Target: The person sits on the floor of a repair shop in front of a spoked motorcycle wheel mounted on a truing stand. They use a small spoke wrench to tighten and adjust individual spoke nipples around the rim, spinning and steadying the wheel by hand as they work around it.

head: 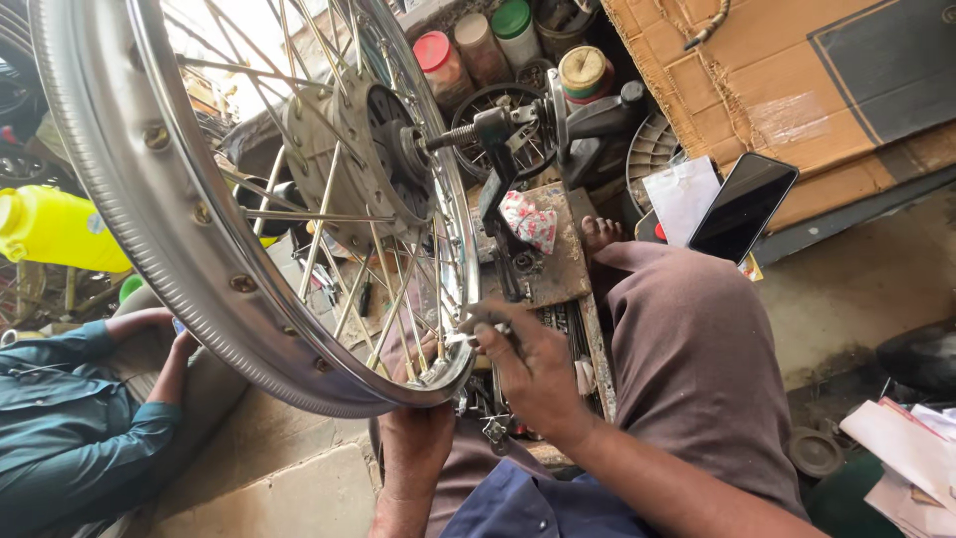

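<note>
A large chrome spoked wheel rim [119,199] is mounted on a threaded axle of a truing stand [503,149], its hub [363,149] near the top middle. My right hand [533,369] pinches a small metal tool at a spoke end on the inner side of the rim's lowest part. Under the rim, my left hand [413,448] touches the rim's bottom edge; its fingers are hidden behind the rim. My knee in brown trousers [697,349] rises to the right.
Another person in a teal shirt [60,428] sits at the left, a hand [179,344] near the rim. A yellow canister [50,229], jars with coloured lids [468,45], cardboard [797,80], a dark phone [742,207] and papers [911,448] lie around.
</note>
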A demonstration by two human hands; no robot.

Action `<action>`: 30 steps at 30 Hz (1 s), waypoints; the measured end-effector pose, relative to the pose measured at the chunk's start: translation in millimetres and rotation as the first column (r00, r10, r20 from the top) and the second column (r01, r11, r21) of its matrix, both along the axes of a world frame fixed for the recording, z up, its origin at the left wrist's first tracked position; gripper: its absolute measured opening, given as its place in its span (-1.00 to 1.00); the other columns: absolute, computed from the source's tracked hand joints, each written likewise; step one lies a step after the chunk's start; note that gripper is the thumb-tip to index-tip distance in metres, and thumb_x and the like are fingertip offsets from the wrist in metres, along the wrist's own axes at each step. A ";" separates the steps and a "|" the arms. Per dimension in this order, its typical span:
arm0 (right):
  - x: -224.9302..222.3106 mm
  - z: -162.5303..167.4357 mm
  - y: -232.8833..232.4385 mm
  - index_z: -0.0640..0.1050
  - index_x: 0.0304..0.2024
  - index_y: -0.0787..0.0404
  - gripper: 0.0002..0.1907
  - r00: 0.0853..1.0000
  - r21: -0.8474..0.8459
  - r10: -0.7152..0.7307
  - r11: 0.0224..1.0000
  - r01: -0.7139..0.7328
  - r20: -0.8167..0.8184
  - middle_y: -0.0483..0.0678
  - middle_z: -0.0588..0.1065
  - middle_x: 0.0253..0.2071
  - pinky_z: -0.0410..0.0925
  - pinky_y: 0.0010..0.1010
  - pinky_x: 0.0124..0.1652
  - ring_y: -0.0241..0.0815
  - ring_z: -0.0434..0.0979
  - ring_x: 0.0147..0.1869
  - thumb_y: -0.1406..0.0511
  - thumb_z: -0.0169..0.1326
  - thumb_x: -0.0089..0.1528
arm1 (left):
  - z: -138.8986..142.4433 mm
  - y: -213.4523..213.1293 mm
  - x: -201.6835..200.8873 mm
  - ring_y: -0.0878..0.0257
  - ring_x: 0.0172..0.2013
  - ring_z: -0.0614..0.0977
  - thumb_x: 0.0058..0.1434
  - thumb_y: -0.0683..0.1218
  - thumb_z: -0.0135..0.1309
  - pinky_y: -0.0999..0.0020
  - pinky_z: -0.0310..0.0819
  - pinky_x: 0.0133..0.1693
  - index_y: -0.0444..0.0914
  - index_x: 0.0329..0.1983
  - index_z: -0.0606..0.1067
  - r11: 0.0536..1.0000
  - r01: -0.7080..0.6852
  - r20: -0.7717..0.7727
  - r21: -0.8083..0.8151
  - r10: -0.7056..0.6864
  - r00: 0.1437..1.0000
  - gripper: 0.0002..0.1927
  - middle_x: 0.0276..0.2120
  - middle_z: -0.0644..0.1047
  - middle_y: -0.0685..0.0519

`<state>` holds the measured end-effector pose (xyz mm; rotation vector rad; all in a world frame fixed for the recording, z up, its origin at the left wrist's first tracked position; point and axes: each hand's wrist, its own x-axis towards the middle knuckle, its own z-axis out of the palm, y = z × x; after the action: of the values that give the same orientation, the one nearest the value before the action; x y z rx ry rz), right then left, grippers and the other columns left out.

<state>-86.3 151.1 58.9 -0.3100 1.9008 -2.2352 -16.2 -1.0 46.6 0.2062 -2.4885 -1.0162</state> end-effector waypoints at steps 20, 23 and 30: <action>25.6 18.0 -2.3 0.39 0.34 0.26 -0.59 0.992 0.081 0.064 0.995 -0.055 -0.111 0.11 0.52 0.19 0.34 -0.24 0.23 0.00 0.53 0.27 0.30 -0.09 0.45 | -25.7 -7.0 12.6 0.20 0.11 0.59 0.18 -0.33 0.21 0.32 0.53 0.11 -0.37 0.23 0.37 0.781 0.047 0.029 0.623 -0.083 0.996 -0.46 0.15 0.53 -0.09; 3.9 27.1 -10.8 0.38 0.32 0.28 -0.58 0.993 -0.054 -0.019 0.998 0.026 0.113 0.13 0.56 0.07 0.39 -0.26 0.00 -0.04 0.54 0.03 0.32 -0.05 0.42 | -13.9 -5.6 14.4 0.16 0.10 0.63 0.14 -0.31 0.24 0.32 0.54 0.08 -0.35 0.17 0.46 0.989 0.001 0.108 0.145 -0.017 0.994 -0.50 0.10 0.58 -0.10; -89.8 -30.1 -40.0 0.48 0.12 0.40 -0.65 0.705 -0.363 0.286 0.931 -0.043 0.649 -0.01 0.52 -0.26 0.41 -0.44 -0.47 -0.30 0.47 -0.44 0.32 0.12 0.35 | 1.0 -4.8 -0.4 0.07 0.08 0.64 0.11 -0.33 0.18 0.25 0.48 0.12 -0.34 0.17 0.45 0.978 0.029 0.087 0.208 -0.048 0.995 -0.49 0.05 0.59 -0.10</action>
<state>-176.0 111.1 28.7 0.2881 1.0621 -2.0969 -16.6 -5.8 47.6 0.2749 -2.4746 -1.3103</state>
